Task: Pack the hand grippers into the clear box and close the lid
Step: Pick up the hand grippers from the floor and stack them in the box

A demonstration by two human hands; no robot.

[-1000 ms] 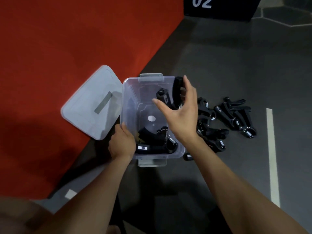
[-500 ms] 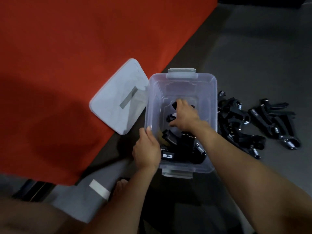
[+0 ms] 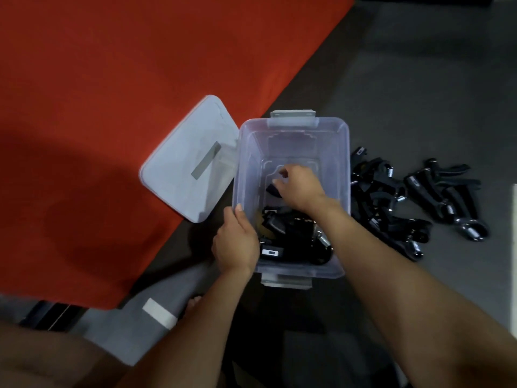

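The clear box (image 3: pixel 345 163) stands open on the grey floor, with several black hand grippers (image 3: pixel 291 233) piled at its near end. My left hand (image 3: pixel 236 242) grips the box's left rim near the front corner, thumb inside the wall. My right hand (image 3: pixel 299 189) is down inside the box, its fingers curled over a black hand gripper (image 3: pixel 272 189) that shows just beneath them. The pale lid (image 3: pixel 179 169) lies flat to the left of the box, partly on the red mat. Several more hand grippers (image 3: pixel 386 203) lie on the floor to the right of the box.
A large red mat (image 3: pixel 112 93) covers the left and far side. A second cluster of hand grippers (image 3: pixel 447 197) lies further right. A white tape strip (image 3: pixel 159 313) marks the floor near my leg, and a white line (image 3: pixel 514 219) runs along the right edge.
My right hand has gone from above the box's far right rim down into the box with a hand gripper. My left hand stays on the rim. The view has shifted.
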